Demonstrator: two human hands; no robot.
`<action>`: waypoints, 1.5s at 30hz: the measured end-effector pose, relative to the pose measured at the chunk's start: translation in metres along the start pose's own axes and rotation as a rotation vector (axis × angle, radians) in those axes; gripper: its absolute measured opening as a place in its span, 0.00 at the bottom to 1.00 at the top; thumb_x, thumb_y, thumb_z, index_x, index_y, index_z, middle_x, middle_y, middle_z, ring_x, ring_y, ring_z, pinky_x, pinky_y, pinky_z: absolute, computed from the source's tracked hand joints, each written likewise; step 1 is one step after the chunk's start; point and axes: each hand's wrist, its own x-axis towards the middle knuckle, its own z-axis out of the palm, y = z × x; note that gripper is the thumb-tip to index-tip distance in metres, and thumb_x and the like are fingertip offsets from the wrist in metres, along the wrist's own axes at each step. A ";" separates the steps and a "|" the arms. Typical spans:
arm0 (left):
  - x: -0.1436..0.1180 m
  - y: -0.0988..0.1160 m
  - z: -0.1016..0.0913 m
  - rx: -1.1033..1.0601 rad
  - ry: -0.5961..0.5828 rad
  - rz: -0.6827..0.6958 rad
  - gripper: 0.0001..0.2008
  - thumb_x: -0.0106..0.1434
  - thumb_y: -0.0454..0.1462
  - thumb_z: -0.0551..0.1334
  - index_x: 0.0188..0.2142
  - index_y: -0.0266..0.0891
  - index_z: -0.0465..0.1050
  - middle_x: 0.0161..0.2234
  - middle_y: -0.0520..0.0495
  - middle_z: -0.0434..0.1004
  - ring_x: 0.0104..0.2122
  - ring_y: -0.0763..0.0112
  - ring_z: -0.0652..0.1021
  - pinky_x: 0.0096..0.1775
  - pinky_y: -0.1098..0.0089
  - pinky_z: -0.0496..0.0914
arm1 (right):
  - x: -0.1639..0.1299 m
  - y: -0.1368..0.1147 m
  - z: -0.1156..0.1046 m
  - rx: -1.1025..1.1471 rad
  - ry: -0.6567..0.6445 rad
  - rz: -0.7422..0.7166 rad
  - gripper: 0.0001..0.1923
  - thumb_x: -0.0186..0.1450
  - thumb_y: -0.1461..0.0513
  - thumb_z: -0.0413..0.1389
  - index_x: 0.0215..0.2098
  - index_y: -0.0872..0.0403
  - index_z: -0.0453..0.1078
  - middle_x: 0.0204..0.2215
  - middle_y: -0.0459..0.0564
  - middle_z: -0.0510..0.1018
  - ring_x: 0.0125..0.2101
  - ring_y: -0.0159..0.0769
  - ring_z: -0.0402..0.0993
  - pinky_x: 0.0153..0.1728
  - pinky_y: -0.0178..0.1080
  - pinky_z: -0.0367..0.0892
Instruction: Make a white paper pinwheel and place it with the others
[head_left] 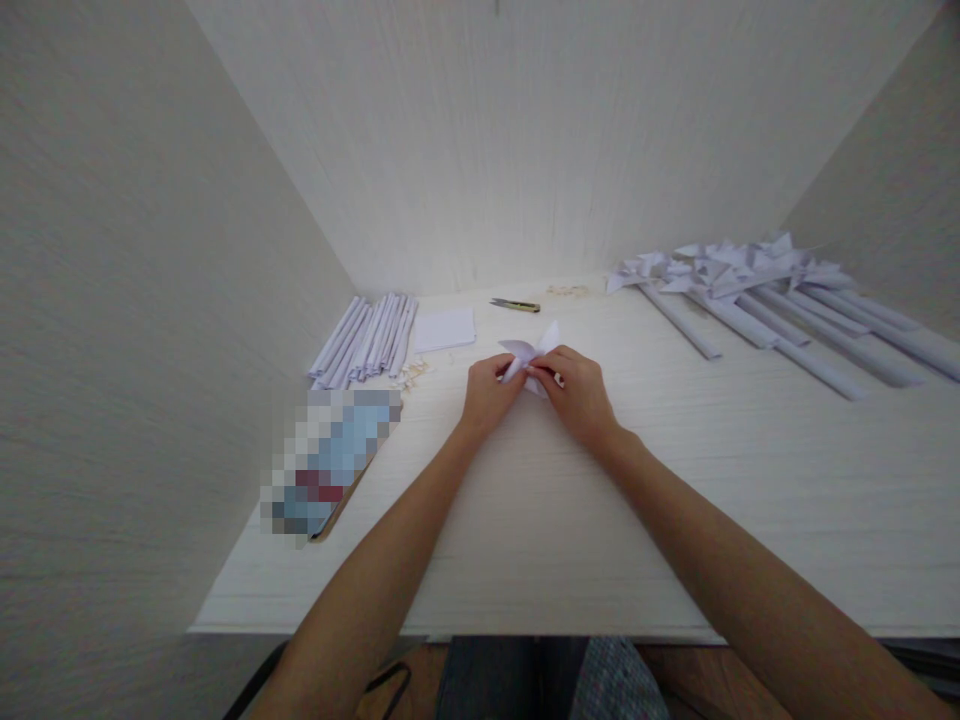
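1. Centrally on the bench (525, 520), just in front of the cutter (515, 305), left hand (487, 393) and right hand (579, 395) pinch a folded paper piece (534, 357), fingers closed on it.
2. Judging by this, creasing goes best pressed flat, edges aligned.
3. Rolled paper sticks (365, 340) lie left of the cutter, finished pinwheels (757, 290) right.
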 end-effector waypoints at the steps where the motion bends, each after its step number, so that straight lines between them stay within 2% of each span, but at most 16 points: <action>1: 0.000 0.000 0.000 0.003 0.008 0.000 0.10 0.51 0.36 0.55 0.16 0.37 0.61 0.17 0.57 0.58 0.22 0.78 0.62 0.25 0.75 0.56 | 0.000 0.001 0.000 0.022 0.001 0.004 0.08 0.60 0.64 0.50 0.29 0.55 0.71 0.26 0.49 0.73 0.28 0.34 0.68 0.28 0.35 0.63; 5: 0.000 -0.001 -0.001 0.032 0.026 0.004 0.10 0.51 0.36 0.55 0.16 0.37 0.59 0.17 0.57 0.56 0.21 0.78 0.61 0.25 0.74 0.55 | 0.001 0.002 0.001 0.050 -0.005 0.003 0.08 0.60 0.64 0.50 0.29 0.55 0.71 0.26 0.49 0.74 0.27 0.33 0.68 0.28 0.35 0.62; 13: 0.000 0.001 -0.001 0.023 0.037 -0.020 0.08 0.50 0.35 0.54 0.17 0.37 0.61 0.17 0.57 0.58 0.22 0.77 0.62 0.26 0.74 0.56 | 0.002 0.002 0.001 0.063 -0.008 0.004 0.06 0.59 0.66 0.51 0.29 0.55 0.70 0.26 0.50 0.74 0.28 0.33 0.69 0.30 0.36 0.64; 20: 0.001 -0.001 -0.003 -0.077 0.072 -0.060 0.05 0.49 0.34 0.54 0.19 0.36 0.64 0.18 0.56 0.61 0.22 0.77 0.63 0.27 0.74 0.58 | 0.005 0.001 -0.003 0.271 -0.039 0.150 0.06 0.56 0.66 0.54 0.30 0.55 0.72 0.28 0.50 0.77 0.27 0.32 0.72 0.25 0.33 0.65; 29: 0.001 0.003 -0.003 -0.151 0.019 -0.068 0.05 0.48 0.35 0.56 0.19 0.36 0.66 0.18 0.56 0.62 0.23 0.77 0.64 0.27 0.75 0.59 | 0.006 0.006 -0.002 0.323 0.035 0.204 0.04 0.53 0.62 0.57 0.23 0.55 0.72 0.22 0.48 0.76 0.22 0.30 0.69 0.22 0.33 0.63; 40: 0.000 -0.001 0.001 -0.273 -0.066 -0.076 0.06 0.48 0.36 0.56 0.21 0.35 0.67 0.21 0.53 0.66 0.25 0.75 0.67 0.29 0.74 0.61 | 0.006 0.002 -0.005 0.275 0.102 0.356 0.10 0.48 0.59 0.59 0.17 0.55 0.64 0.15 0.43 0.67 0.18 0.28 0.59 0.20 0.33 0.57; 45: 0.000 -0.001 0.001 -0.249 -0.110 -0.055 0.09 0.49 0.36 0.57 0.16 0.35 0.63 0.16 0.56 0.57 0.20 0.79 0.61 0.24 0.76 0.55 | 0.006 0.002 -0.005 0.260 0.099 0.359 0.12 0.49 0.57 0.58 0.16 0.54 0.61 0.15 0.42 0.64 0.18 0.28 0.58 0.21 0.33 0.55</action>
